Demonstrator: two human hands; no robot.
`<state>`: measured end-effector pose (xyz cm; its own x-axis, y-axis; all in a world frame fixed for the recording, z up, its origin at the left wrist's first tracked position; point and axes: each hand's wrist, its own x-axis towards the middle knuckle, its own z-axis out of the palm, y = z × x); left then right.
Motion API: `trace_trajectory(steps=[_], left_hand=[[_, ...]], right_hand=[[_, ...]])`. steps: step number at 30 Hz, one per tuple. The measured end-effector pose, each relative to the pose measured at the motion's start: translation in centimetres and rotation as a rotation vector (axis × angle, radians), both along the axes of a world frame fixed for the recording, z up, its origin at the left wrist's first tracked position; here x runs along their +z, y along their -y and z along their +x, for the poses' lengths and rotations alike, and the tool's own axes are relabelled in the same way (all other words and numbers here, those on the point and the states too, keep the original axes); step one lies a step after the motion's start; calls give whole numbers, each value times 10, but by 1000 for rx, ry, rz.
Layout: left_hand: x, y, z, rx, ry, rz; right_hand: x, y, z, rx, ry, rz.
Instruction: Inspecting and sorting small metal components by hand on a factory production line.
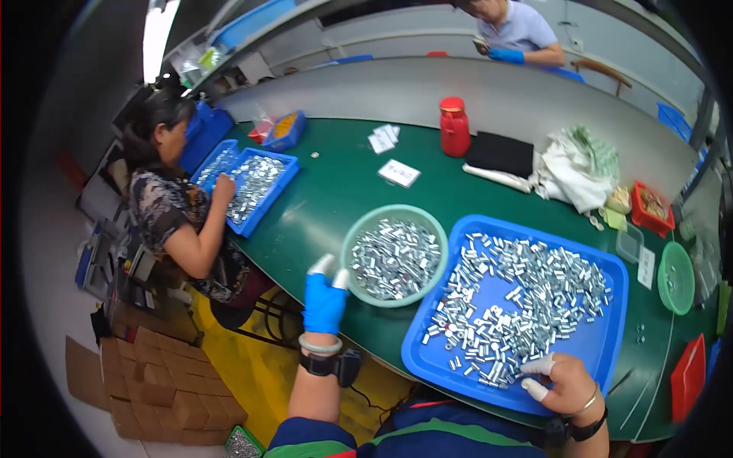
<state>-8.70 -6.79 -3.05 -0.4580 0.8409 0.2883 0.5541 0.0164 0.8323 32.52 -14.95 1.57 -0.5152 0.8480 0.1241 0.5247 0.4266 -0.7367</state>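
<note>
My left hand (324,301), in a blue glove with white finger covers, is beside the left rim of a pale green bowl (353,291). Its covered thumb and finger are apart with nothing between them. Small silver metal sleeves (395,259) fill the bowl. To the bowl's right, a blue tray (489,292) holds many loose metal sleeves (534,320). My right hand (569,385) is over the tray's near edge, white-covered thumb and forefinger apart at the nearest sleeves. Its other fingers are curled, and no piece shows in its grasp.
At left a co-worker (179,198) handles pieces at a blue tray (289,179). Another person (515,34) sits beyond the grey partition (343,88). A red jar (454,128), cloth (573,172), red bin (651,208) and green basket (675,278) stand on the green table (305,229).
</note>
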Motion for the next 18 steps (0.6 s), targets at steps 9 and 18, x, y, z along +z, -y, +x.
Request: trace_trajectory(steps=[9, 18], left_hand=[[-8, 16, 26, -167, 917, -122], [-7, 9, 26, -419, 1032, 123]], right_hand=[[1, 20, 8, -97, 25, -105], [-23, -4, 3, 12, -43, 87]])
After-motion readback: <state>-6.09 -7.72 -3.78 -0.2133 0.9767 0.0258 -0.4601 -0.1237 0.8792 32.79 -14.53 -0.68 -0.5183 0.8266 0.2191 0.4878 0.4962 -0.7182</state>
